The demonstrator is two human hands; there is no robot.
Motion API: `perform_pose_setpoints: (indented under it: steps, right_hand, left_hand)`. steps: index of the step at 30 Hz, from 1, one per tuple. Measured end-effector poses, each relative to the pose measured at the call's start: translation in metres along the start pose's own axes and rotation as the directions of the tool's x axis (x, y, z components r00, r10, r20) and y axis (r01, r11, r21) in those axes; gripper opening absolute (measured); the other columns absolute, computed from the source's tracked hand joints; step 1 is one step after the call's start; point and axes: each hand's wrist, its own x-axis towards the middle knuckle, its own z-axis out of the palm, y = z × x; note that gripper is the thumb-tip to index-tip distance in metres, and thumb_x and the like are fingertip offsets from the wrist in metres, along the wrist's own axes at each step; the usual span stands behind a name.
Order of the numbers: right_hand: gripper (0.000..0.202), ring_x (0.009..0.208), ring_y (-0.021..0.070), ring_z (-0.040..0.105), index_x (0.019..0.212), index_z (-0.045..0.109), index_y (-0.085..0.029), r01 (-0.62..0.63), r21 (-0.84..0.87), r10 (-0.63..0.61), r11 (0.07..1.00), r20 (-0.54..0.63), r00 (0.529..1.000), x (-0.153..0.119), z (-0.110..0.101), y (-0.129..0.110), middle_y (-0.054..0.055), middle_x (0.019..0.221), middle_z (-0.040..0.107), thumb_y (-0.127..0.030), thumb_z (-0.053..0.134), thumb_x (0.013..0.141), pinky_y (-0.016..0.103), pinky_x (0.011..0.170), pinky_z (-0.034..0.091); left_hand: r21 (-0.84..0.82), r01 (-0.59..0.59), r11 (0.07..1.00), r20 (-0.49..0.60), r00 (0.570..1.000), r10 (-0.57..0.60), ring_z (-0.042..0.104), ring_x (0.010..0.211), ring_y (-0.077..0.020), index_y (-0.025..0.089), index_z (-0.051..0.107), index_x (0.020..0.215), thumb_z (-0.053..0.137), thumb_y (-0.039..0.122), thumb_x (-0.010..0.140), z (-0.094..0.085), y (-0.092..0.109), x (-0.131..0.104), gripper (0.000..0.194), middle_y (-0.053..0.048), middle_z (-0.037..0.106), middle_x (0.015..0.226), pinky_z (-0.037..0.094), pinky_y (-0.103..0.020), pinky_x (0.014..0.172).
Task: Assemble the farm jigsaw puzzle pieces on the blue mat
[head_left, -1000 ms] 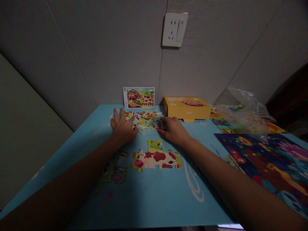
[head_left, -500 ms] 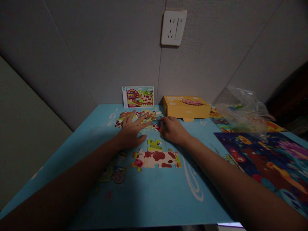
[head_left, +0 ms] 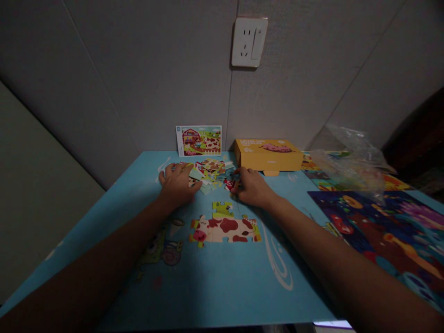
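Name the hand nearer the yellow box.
The right hand, in front of the box; the left hand is farther off, over the left of the puzzle pile.

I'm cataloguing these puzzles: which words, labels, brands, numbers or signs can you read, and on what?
Yellow box, top: two lines of white lettering, blurred; the lower perhaps "PUZZLES".
Yellow box, smaller white print: too small to read.
Picture card, blue corner mark and print down the left edge: too small.
Wall socket, mark on its switch: too small.
Nothing reads with certainty.
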Motion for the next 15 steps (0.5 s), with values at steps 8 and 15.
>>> perform_pose_setpoints:
  steps: [8, 15]
  right_hand:
    - [0.059, 0.109, 0.0342, 0.056, 0.125, 0.054, -0.009, -0.023, -0.007, 0.023, 1.000, -0.033, 0.999, -0.001, -0.001, 0.001, 0.021, 0.114, 0.061, -0.034, 0.068, 0.073, 0.042, 0.092, 0.043]
    - [0.057, 0.106, 0.0340, 0.056, 0.121, 0.057, -0.011, -0.033, -0.019, 0.031, 0.999, -0.063, 0.998, -0.003, 0.000, 0.000, 0.021, 0.112, 0.062, -0.037, 0.069, 0.072, 0.042, 0.088, 0.044]
  left_hand:
    - [-0.033, -0.046, 0.998, -0.078, 0.996, 0.043, 0.044, 0.119, -0.0385, 0.022, 0.061, 0.129, 0.056, 0.039, 0.083, -0.001, -0.007, 0.003, 0.050, -0.010, 0.060, 0.135, 0.032, -0.060, 0.100]
    - [-0.052, -0.113, 0.992, -0.129, 0.986, 0.106, 0.047, 0.114, -0.0356, 0.025, 0.073, 0.107, 0.057, 0.036, 0.082, 0.005, -0.015, 0.007, 0.032, -0.006, 0.066, 0.127, 0.033, -0.058, 0.096]
